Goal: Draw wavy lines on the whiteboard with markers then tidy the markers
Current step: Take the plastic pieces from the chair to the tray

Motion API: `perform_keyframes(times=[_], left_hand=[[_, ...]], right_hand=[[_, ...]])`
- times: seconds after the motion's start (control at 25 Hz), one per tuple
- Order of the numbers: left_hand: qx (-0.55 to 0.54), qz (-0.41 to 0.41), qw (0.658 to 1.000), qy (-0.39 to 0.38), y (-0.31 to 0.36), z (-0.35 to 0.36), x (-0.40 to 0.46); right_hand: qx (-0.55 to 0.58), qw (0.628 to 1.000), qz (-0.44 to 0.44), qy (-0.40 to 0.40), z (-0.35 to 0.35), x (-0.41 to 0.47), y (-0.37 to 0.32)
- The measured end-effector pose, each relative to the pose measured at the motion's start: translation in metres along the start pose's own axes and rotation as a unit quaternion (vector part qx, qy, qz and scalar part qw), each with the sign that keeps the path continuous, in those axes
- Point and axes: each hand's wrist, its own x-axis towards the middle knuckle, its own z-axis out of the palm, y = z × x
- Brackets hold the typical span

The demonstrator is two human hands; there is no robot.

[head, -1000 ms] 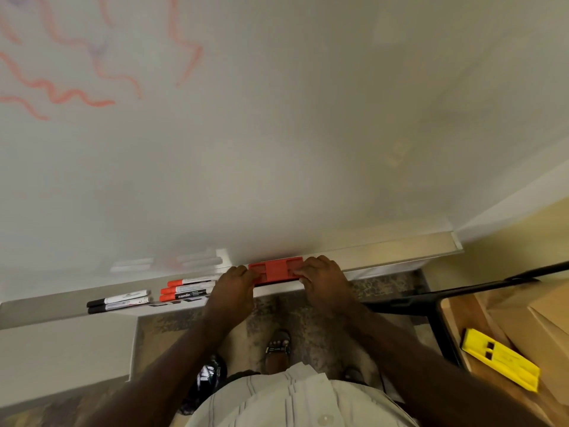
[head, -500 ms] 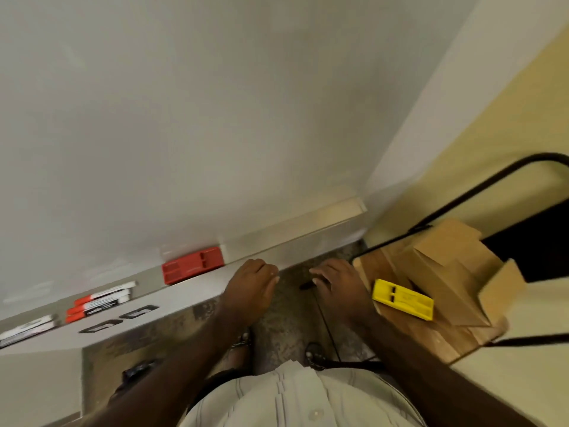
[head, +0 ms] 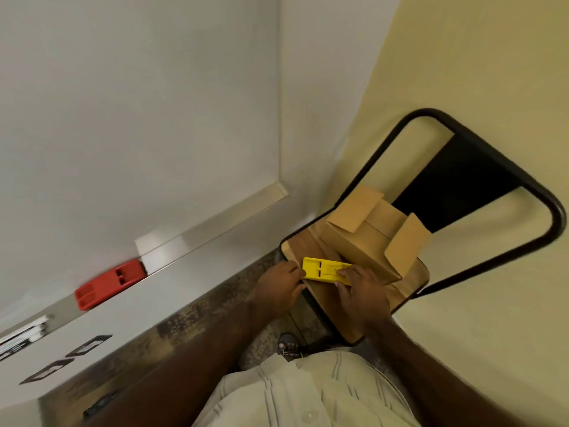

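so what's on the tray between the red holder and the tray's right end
Nothing: in the head view the tray is bare from the red holder to its right end.

Pale striped buttoned shirt [head: 308, 392]; perhaps sandals [head: 288, 346]

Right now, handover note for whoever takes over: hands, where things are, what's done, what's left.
Left hand: fingertips on the left end of the flat yellow plastic holder.
Right hand: fingers on its right end. The holder lies on the wooden chair seat, beside the brown cardboard box; whether it is lifted, cannot tell.
Red plastic holder sits on the whiteboard's metal ledge; markers lie at the ledge's left edge, blurred.
Done: no drawing in view here, unconfirmed.
Left: probably bring the yellow holder to the ledge and tidy the markers.
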Motion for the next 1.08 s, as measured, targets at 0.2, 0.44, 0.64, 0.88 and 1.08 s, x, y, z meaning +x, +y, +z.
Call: perform_keyframes(times=[0.2,0.44,0.64,0.88,1.08], left_hand=[[0.053,-0.018,0.997,-0.052,0.008,0.016,0.02],[0.094,-0.025,0.995,-0.038,0.01,0.023,0.024],[0.065,-0.012,0.998,-0.003,-0.01,0.022,0.008],[0.03,-0.042,0.992,0.112,-0.059,-0.022,-0.039],[0.021,-0.121,0.976,0.177,-0.115,-0.072,-0.086]], right_hand=[[-0.021,0.999,0.029,-0.03,-0.001,-0.006,0.018],[-0.044,0.999,-0.027,-0.003,0.006,-0.006,0.025],[-0.063,0.997,-0.041,-0.013,0.007,0.001,0.004],[-0.039,0.989,-0.138,0.032,0.017,0.033,-0.068],[-0.011,0.963,-0.267,0.033,0.039,0.083,-0.149]])
